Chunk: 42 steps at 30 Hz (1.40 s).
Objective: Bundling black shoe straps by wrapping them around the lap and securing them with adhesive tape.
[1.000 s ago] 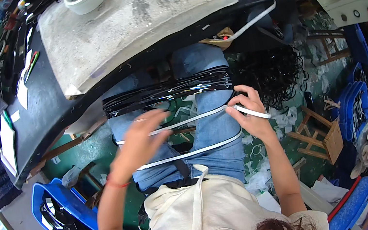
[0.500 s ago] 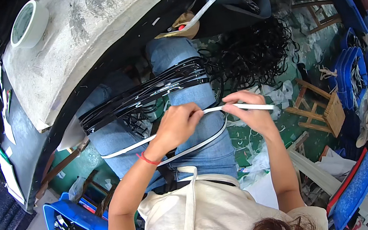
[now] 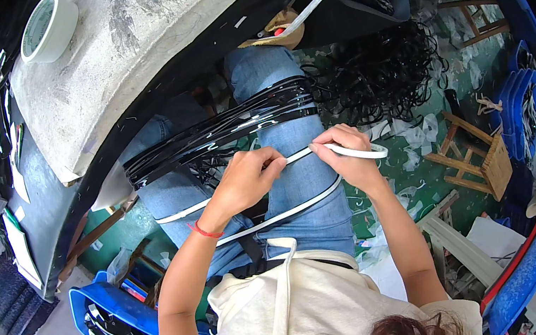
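A long white strip (image 3: pixel 291 216) loops around both my thighs, over the blue jeans. My left hand (image 3: pixel 249 179) pinches it between thumb and fingers above my lap. A short taut length runs across to my right hand (image 3: pixel 350 158), which grips it with bent fingers. Beyond the right hand, the strip's free end curls into a small loop. Farther up the legs, a band of many glossy black strips (image 3: pixel 226 130) is wrapped around both knees, apart from my hands.
A worktable (image 3: pixel 115 72) with a worn pale top carries a white tape roll (image 3: pixel 49 28). Tangled black strips (image 3: pixel 377 73) lie on the green floor among scraps. A wooden stool (image 3: pixel 475 156) stands at right; a blue bin (image 3: pixel 113 324) holding black pieces is at lower left.
My right hand has drawn slightly left and its grip has turned. The strip's free end, straight before, now curls into a loop. The whole view has shifted a little.
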Motion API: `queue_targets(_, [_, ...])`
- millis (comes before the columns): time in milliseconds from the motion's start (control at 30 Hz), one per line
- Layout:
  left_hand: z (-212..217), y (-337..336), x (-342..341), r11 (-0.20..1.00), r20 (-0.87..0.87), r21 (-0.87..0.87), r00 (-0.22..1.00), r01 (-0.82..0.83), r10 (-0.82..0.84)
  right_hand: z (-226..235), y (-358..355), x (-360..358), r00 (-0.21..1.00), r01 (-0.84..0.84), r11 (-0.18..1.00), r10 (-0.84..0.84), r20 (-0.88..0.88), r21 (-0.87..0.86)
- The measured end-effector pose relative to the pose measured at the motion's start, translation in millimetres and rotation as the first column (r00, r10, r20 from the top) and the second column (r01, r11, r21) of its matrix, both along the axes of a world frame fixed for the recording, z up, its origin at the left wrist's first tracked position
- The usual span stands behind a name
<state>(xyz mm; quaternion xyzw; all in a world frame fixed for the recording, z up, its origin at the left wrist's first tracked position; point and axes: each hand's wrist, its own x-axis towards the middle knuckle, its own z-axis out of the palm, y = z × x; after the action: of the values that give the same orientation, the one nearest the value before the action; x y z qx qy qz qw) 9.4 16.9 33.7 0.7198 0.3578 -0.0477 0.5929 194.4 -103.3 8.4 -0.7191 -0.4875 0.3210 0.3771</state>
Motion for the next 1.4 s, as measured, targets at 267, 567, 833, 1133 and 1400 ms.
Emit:
queue_targets(267, [0.4,2.7,16.7,0.999,-0.072,0.006,0.997,0.038,-0.037,-14.2,-0.3,36.0,0.866,-0.221,0.96,0.113,-0.487,-0.17])
queue_targets(567, [6.5,32.4,-55.6,0.981,-0.19,-0.171,0.98,-0.092,0.059,-28.7,-2.7,42.0,0.751,-0.249,0.956,0.09,-0.654,-0.154])
queue_targets(833, [14.1,52.0,-169.7,0.968,-0.284,0.01,0.928,-0.25,0.242,-29.7,-3.8,40.8,0.75,-0.25,0.952,0.076,-0.657,-0.175])
queue_targets(1133, [-18.6,62.0,-360.2,0.835,-0.47,0.414,0.701,-0.361,0.536,-25.3,1.9,42.5,0.756,-0.293,0.944,0.129,-0.642,-0.155])
queue_targets(1400, [26.9,-11.0,-115.5,0.578,-0.196,0.816,0.948,0.016,0.251,-27.6,-0.4,40.2,0.803,-0.258,0.961,0.155,-0.576,-0.101])
